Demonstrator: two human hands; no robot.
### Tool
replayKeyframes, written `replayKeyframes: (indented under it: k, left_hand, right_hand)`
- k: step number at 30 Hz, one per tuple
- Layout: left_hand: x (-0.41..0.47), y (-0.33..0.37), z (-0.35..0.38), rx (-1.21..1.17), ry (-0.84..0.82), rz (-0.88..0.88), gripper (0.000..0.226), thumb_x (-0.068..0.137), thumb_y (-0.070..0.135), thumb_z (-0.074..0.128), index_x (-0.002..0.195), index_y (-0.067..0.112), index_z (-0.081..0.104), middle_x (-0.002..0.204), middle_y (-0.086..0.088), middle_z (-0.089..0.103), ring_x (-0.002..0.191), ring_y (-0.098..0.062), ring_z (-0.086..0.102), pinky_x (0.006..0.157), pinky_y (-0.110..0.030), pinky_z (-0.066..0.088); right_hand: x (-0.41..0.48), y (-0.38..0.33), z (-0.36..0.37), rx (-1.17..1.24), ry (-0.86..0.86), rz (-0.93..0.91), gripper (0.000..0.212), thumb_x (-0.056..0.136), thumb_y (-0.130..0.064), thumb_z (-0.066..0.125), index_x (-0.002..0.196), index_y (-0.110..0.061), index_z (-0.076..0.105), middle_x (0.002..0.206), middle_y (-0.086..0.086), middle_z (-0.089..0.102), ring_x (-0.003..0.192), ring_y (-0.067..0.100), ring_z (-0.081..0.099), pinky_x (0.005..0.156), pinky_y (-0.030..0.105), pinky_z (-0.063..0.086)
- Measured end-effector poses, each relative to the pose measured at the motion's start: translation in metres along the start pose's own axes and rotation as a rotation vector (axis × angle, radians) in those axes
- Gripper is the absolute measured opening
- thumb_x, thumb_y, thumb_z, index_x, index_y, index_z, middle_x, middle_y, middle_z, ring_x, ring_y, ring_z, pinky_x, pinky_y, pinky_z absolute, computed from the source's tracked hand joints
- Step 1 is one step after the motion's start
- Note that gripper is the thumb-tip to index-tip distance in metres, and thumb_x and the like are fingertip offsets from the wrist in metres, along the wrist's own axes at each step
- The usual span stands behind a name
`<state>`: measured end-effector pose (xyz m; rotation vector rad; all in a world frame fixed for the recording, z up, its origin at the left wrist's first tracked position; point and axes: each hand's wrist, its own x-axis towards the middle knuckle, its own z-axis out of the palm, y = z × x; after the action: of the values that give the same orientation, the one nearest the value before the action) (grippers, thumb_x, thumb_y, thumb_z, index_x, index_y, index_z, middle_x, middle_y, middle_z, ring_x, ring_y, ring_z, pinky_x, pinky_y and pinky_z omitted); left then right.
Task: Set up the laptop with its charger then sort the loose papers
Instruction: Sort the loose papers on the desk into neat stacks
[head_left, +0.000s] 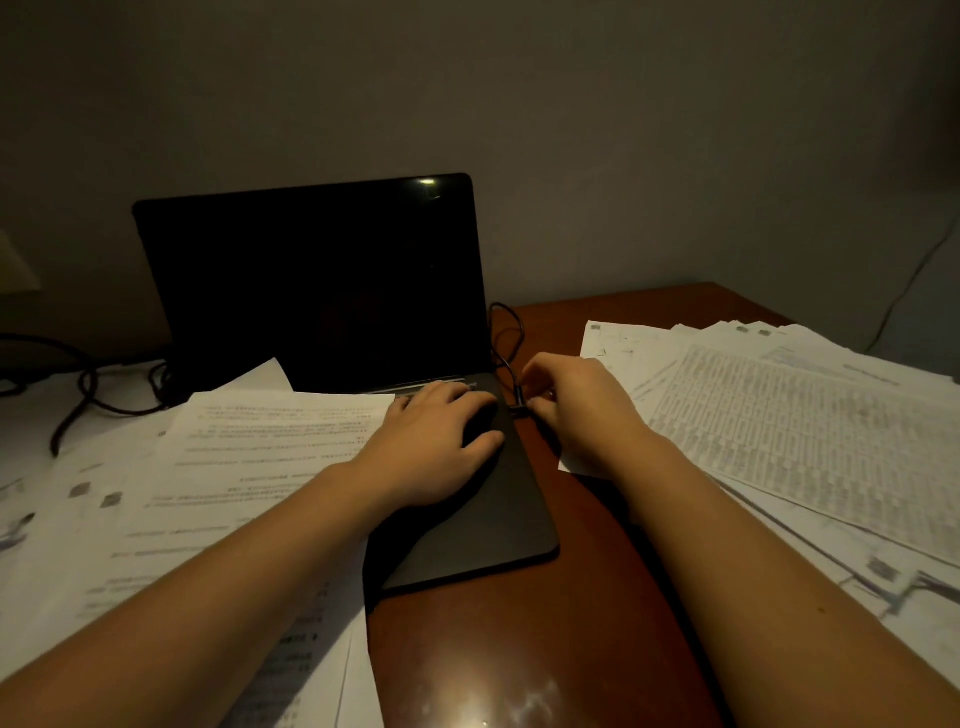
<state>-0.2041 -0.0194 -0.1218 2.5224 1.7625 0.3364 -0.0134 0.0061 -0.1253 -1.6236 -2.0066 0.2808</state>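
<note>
A: Where is the laptop?
B: Open on the tabletop, screen dark. A sheaf of loose papers lies over the left part of its keyboard.
A: And the hands?
B: The left hand lies flat on the laptop's base, fingers relaxed and holding nothing. The right hand, fingers curled, pinches the charger plug at the laptop's right edge. I cannot tell if it is seated.
A: What else is around?
B: The charger cable loops behind the plug. A second paper pile fans out right of the laptop, and dark cords tangle to its left.
</note>
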Motion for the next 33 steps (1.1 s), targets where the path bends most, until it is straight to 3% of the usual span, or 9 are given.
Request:
replayKeyframes:
  k: [3,7,17,23,28,33]
  left_hand:
    - [0.004,0.004,0.001,-0.007,-0.006,-0.001,0.055,0.1,0.059,0.04,0.151,0.038,0.034,0.158,0.005,0.032,0.148,-0.015,0.023,0.121,-0.046,0.021]
    - [0.008,0.007,0.001,-0.012,-0.004,0.001,0.055,0.1,0.058,0.039,0.15,0.037,0.036,0.158,0.005,0.033,0.148,-0.015,0.023,0.121,-0.046,0.02]
    - [0.009,0.012,0.003,-0.003,0.026,0.009,0.053,0.101,0.057,0.037,0.149,0.036,0.037,0.155,0.004,0.037,0.145,-0.017,0.028,0.119,-0.046,0.023]
    - [0.005,0.011,0.002,0.002,0.002,0.0,0.055,0.102,0.057,0.036,0.153,0.036,0.033,0.16,0.005,0.03,0.149,-0.016,0.021,0.122,-0.046,0.018]
    - [0.005,0.011,0.002,0.007,-0.012,0.004,0.056,0.102,0.056,0.036,0.154,0.036,0.03,0.161,0.005,0.028,0.15,-0.016,0.018,0.122,-0.046,0.016]
    - [0.004,0.009,0.004,-0.006,-0.01,-0.02,0.057,0.102,0.057,0.035,0.154,0.038,0.028,0.163,0.004,0.025,0.152,-0.017,0.014,0.123,-0.048,0.014]
  right_hand:
    - [0.001,0.002,-0.001,-0.09,0.01,0.019,0.019,0.096,-0.03,0.064,0.114,-0.031,0.07,0.119,0.001,0.065,0.112,0.024,0.06,0.096,0.045,0.053]
    - [0.005,0.002,0.001,-0.211,-0.087,-0.041,0.025,0.1,-0.028,0.055,0.121,-0.031,0.07,0.127,0.0,0.062,0.12,0.027,0.049,0.098,0.045,0.046]
    - [0.009,0.005,0.001,-0.153,-0.185,0.105,0.036,0.099,-0.021,0.051,0.129,-0.035,0.065,0.152,0.002,0.042,0.136,0.03,0.038,0.112,0.045,0.038]
    - [-0.006,-0.007,-0.011,-0.147,-0.233,0.013,0.038,0.105,-0.02,0.039,0.137,-0.021,0.061,0.16,-0.004,0.036,0.153,0.022,0.012,0.123,0.043,0.016]
    - [-0.01,-0.01,-0.015,-0.157,-0.238,0.015,0.039,0.105,-0.022,0.038,0.138,-0.022,0.059,0.16,-0.004,0.035,0.153,0.022,0.011,0.124,0.043,0.014]
    - [-0.01,-0.008,-0.013,-0.175,-0.215,0.04,0.038,0.104,-0.023,0.04,0.137,-0.027,0.06,0.16,-0.005,0.035,0.153,0.023,0.009,0.124,0.051,0.01]
